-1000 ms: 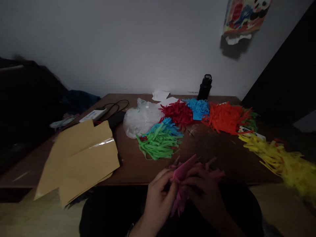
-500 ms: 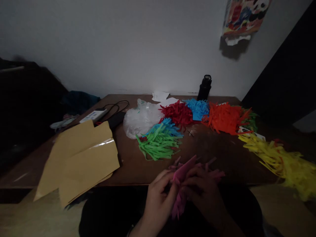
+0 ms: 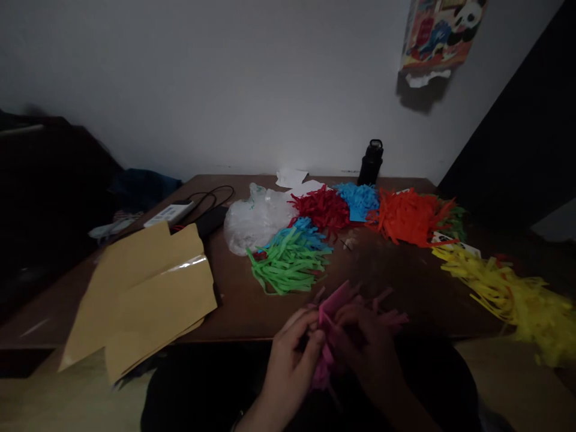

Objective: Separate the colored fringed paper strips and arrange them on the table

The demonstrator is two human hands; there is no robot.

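Both my hands work at the near edge of the brown table (image 3: 234,300), over my dark lap. My left hand (image 3: 290,360) pinches the lower part of a bunch of pink paper strips (image 3: 330,312). Across from it, my right hand (image 3: 366,345) has its fingers curled round the same pink bunch. More pink strips (image 3: 391,315) fan out on the table just past my right hand. A heap of green strips (image 3: 288,264) lies a short way beyond the hands.
Heaps of red (image 3: 321,207), blue (image 3: 360,198), orange (image 3: 409,213) and yellow (image 3: 513,294) paper strips are spread across the table. Brown envelopes (image 3: 144,294) overhang the left front edge. A plastic bag (image 3: 256,216), a black bottle (image 3: 371,162) and a power strip (image 3: 168,211) with cables stand further back.
My hands have kept hold of the pink strips and shifted them slightly. The view has tilted a little, so everything sits a bit lower and to the left.
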